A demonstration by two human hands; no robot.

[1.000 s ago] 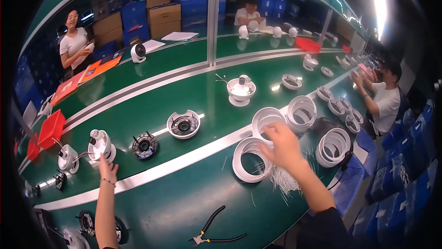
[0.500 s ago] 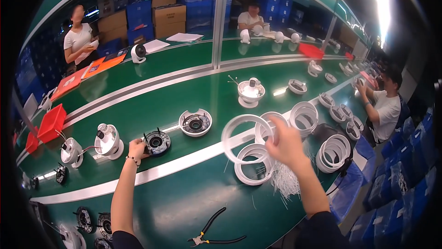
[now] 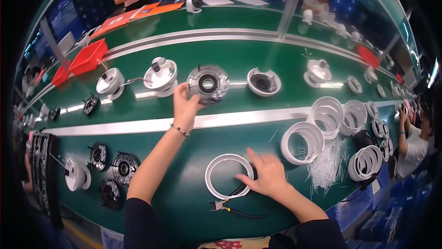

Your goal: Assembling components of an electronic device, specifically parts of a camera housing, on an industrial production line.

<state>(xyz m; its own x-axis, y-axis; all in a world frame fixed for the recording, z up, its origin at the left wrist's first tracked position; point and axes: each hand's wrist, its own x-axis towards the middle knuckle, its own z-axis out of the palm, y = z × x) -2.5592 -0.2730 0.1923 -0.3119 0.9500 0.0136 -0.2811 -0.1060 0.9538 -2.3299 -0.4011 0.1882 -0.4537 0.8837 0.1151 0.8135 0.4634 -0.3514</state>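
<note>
My left hand (image 3: 185, 107) pinches the lower left edge of a round dark part (image 3: 216, 76), seemingly a camera's inner module, and holds it up above the bench. On the green mat, a white plastic ring (image 3: 208, 177) lies flat near me. My right hand (image 3: 269, 175) is at that ring's right side with thumb and fingers spread; whether it touches the rim I cannot tell. Partly beneath the ring rest cutting pliers (image 3: 223, 205) with black handles. A white dome housing (image 3: 264, 93) with a dark inside sits beyond, right of the raised part.
Stacked white rings (image 3: 301, 143) and a heap of thin white strips (image 3: 324, 168) lie to the right. More dark modules (image 3: 124, 168) sit at the left. White housings (image 3: 160, 77) and a red bin (image 3: 90, 58) line the belt. A co-worker (image 3: 416, 140) sits far right.
My left hand has lifted the dark round module off the belt. My right hand has brought the white ring down onto the mat and opened. The view has shifted.
</note>
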